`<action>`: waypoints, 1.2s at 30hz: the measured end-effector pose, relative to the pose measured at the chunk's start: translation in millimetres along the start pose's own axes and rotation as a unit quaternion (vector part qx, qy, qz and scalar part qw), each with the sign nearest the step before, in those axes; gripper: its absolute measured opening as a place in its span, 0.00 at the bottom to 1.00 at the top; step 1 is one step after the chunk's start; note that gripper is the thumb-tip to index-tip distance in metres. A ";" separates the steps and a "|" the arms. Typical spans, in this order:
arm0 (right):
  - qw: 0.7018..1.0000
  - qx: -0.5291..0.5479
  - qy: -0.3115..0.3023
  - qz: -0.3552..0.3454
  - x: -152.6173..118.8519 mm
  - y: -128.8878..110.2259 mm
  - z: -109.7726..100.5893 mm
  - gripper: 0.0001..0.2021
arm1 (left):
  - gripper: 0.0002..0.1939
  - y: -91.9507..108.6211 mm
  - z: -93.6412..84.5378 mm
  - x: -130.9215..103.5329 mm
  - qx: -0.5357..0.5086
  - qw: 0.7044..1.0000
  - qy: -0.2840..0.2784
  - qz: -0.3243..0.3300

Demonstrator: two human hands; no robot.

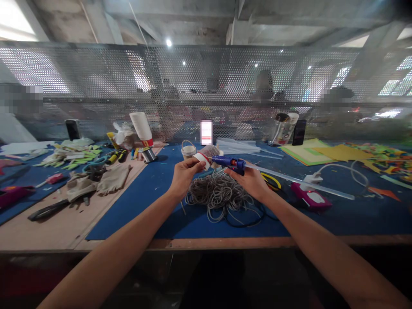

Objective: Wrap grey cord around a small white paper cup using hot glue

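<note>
My left hand grips a white paper cup with a red band, tilted on its side. Grey cord appears to be wound round part of the cup. A blue hot glue gun is in my right hand, its nozzle touching or very close to the cup's side. From the back of the gun sticks out a long clear glue stick. Beneath both hands lies a loose heap of grey cord. Just behind the cup stands a small light cup with a handle.
A magenta power box with a white plug sits at right. Clear glue sticks, coloured sheets and a stack of paper cups lie farther back. Work gloves rest at left. A perforated metal screen closes the table's back.
</note>
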State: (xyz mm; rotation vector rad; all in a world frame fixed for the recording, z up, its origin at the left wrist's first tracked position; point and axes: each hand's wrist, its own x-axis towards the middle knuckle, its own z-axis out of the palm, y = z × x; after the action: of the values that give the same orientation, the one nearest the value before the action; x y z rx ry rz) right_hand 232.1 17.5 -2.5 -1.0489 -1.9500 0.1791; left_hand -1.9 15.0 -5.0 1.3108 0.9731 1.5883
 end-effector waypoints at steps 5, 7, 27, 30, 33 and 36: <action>1.000 -0.006 -0.001 -0.007 0.2 0.2 -0.6 0.18 | 0.14 0.8 0.4 -0.4 0.000 1.000 0.000 -0.004; 1.000 -0.007 0.002 -0.007 0.0 -0.2 -0.6 0.18 | 0.14 0.1 -0.1 -0.3 0.003 1.000 0.001 -0.003; 1.000 -0.026 0.002 -0.013 0.1 -5.2 -4.1 0.17 | 0.14 1.4 0.1 -0.6 0.000 1.000 0.000 -0.008; 1.000 -0.019 -0.002 -0.007 0.0 -4.6 -4.1 0.17 | 0.14 0.8 -0.3 -0.3 0.003 1.000 -0.001 -0.006; 1.000 -0.013 -0.005 -0.001 -0.2 -4.8 -4.0 0.17 | 0.14 -0.6 -0.9 0.4 0.000 1.000 0.002 -0.009; 1.000 -0.010 -0.006 -0.003 -0.3 -4.5 -3.7 0.16 | 0.15 -1.5 -1.2 0.7 -0.002 1.000 0.003 -0.009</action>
State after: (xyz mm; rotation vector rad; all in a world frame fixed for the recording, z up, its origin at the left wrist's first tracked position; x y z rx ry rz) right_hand 232.3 13.5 1.7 -1.0567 -1.9696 0.1621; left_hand -3.0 16.2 -6.3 1.2915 0.9836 1.5802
